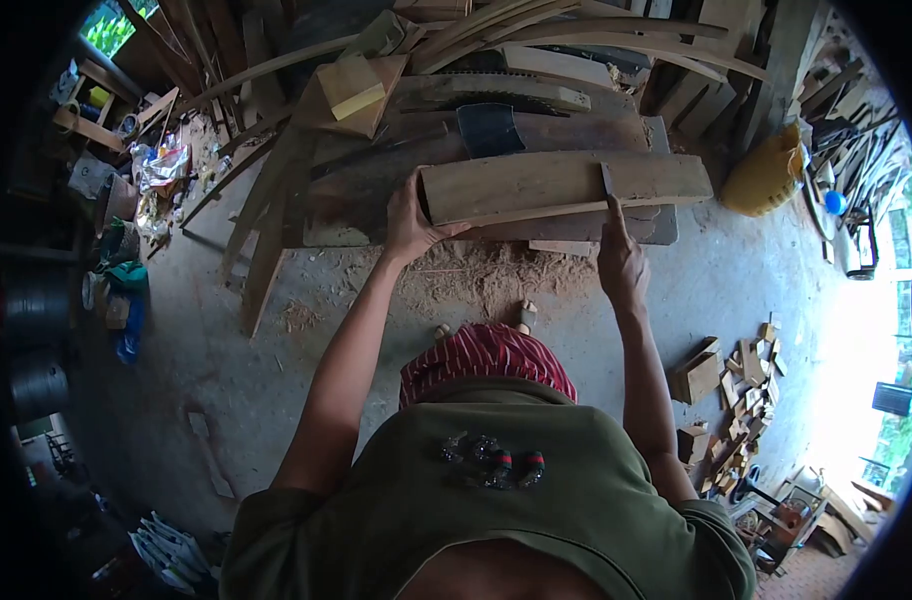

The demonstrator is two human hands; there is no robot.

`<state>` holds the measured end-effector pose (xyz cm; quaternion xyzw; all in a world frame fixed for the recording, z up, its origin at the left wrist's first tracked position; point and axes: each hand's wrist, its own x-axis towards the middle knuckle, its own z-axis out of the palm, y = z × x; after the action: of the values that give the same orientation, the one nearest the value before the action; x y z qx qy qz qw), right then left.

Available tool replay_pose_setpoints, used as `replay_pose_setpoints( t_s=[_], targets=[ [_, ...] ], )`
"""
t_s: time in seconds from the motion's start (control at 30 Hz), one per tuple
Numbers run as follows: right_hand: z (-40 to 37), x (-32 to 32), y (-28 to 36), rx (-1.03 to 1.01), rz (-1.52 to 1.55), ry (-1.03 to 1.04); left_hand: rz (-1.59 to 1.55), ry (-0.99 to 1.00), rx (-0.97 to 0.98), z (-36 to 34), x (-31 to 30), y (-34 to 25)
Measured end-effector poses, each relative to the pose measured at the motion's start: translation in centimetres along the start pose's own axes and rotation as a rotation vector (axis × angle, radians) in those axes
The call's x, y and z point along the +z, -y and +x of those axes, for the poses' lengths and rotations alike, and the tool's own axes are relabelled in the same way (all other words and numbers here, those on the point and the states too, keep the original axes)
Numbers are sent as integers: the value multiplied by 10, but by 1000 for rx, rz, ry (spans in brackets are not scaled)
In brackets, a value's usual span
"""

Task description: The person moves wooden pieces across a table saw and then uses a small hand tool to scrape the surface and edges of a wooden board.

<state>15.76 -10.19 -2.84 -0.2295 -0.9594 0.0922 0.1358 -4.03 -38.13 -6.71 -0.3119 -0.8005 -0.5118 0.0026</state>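
A thick, slightly curved wooden board (516, 187) lies sideways in front of me over a worn bench. My left hand (413, 222) grips its left end, with the thumb along the lower edge. Against the board's face, right of its middle, stands a thin, dark, flat strip (607, 180) like a blade or a small rule; its exact kind does not show. My right hand (624, 260) is closed around the lower end of this strip, just below the board's near edge.
The bench top (351, 205) carries a dark curved sheet (490, 130), a wood block (351, 87) and long curved strips (586, 35). Shavings (466, 280) cover the floor near my feet. Offcuts (741, 400) lie at right, below a yellow sack (766, 178).
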Motion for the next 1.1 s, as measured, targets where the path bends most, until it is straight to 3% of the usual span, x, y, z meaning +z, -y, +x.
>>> replay_pose_setpoints(
  t_s=[0.03,0.07,0.13,0.17,0.2,0.27,0.3,0.37,0.4,0.47,0.53,0.6,0.7,0.73,0.77,0.8,0.87,0.93,1.0,1.03,1.1],
  targets=[
    [1,0,15,121,51,85,-1,-26,27,2,1,0],
    [-2,9,31,17,53,59,-4,-47,53,3,2,0],
    [-17,15,98,-111,36,250,48,-53,55,-1,1,1],
    [-36,80,104,-419,95,-42,113,-66,54,0,1,1],
    [-36,19,137,-301,66,153,106,-59,56,0,3,5],
    [-32,56,90,-303,58,-14,80,-85,73,-1,5,12],
    [-21,1,87,-102,-122,223,79,-89,69,0,5,10],
    [-12,-1,10,19,68,35,-4,-75,53,1,3,1],
    [-6,-19,-1,179,78,94,-4,-78,50,-1,2,1],
    [-4,-2,-14,116,60,47,46,-72,70,0,1,-1],
    [-10,0,40,7,118,173,24,-75,74,0,1,-5],
    [-30,25,101,-235,118,112,4,-73,81,0,2,-5],
    [-28,30,88,-219,27,93,65,-58,96,1,1,-1],
    [-20,18,57,-212,-198,68,19,-51,61,1,2,-2],
    [-13,19,11,-229,-308,-95,-26,-42,24,-1,3,-3],
    [-6,7,-24,-4,-106,57,-29,-40,21,-3,4,0],
    [9,-23,-68,237,-16,83,-76,-40,30,-2,6,6],
    [17,-26,-68,237,32,32,-55,-45,23,-2,5,6],
    [14,-4,-36,126,96,68,-38,-42,17,-2,5,5],
    [8,-9,9,135,163,226,-31,-29,5,-2,4,4],
    [-11,48,54,-358,152,-3,-19,-11,-5,-2,5,2]
  ],
)
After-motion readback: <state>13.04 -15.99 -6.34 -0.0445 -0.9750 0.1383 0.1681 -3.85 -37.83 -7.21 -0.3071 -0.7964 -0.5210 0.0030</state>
